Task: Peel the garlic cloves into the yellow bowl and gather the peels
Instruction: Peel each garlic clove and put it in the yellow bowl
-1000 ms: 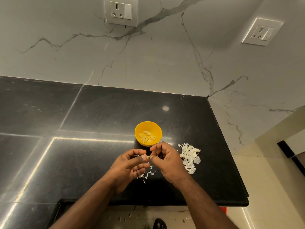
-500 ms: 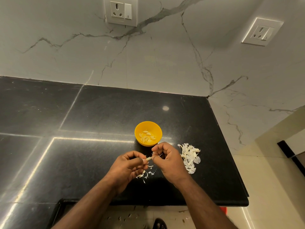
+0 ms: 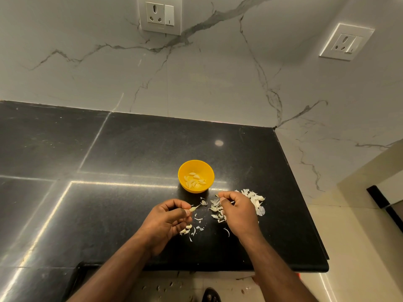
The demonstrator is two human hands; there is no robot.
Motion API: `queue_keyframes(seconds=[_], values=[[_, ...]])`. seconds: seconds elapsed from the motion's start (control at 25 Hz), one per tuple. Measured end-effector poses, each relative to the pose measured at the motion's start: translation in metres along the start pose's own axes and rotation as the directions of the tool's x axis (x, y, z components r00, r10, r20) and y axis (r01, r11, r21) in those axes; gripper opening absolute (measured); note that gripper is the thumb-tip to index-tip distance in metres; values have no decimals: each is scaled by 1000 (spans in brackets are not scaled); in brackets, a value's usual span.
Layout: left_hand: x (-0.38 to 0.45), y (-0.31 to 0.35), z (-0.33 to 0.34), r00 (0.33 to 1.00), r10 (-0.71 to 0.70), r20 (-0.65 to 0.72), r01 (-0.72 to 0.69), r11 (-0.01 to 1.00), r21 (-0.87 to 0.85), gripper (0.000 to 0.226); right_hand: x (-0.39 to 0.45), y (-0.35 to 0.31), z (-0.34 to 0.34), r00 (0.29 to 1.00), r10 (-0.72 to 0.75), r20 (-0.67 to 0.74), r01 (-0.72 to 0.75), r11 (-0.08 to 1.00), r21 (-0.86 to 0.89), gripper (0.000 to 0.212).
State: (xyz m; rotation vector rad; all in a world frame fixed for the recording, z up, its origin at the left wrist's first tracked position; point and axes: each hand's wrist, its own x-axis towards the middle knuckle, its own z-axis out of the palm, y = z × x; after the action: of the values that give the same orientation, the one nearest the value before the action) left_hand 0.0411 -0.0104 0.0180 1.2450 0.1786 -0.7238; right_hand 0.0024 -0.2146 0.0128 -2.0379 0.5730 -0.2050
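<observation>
My left hand (image 3: 166, 221) pinched a garlic clove (image 3: 194, 207) between thumb and fingertips above the black counter (image 3: 130, 149). My right hand (image 3: 236, 211), fingers curled, pinched a bit of peel over the peels (image 3: 255, 200) heaped toward the counter's right edge. The yellow bowl (image 3: 196, 175), just beyond both hands, held peeled cloves (image 3: 194, 180).

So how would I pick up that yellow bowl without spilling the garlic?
Pinch the yellow bowl by its rim on the left side, coming from above. It stands upright and open on the counter, with cloves low inside, and that side is away from the peel pile.
</observation>
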Motion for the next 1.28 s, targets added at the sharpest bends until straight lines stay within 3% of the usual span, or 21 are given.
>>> queue_keyframes(seconds=[0.12,0.32,0.48,0.56,1.28], values=[[1,-1,-1,1000,-2,0,2,1000,5,13,-2,0,-1,995,-91,-32,88,993,-78,11],[3,-1,-1,1000,-1,7,0,1000,14,13,-8,-13,1,988,-151,8,151,988,41,17],[1,-1,-1,1000,23,8,-24,999,42,13,-14,-19,2,936,-149,320,143,989,41,12],[0,-2,-1,999,34,5,-35,998,49,14,-17,-20,4,904,-137,404,139,990,25,8],[-2,-4,1,990,124,60,-129,988,89,24,-22,-26,3,914,-187,359,175,982,64,7]])
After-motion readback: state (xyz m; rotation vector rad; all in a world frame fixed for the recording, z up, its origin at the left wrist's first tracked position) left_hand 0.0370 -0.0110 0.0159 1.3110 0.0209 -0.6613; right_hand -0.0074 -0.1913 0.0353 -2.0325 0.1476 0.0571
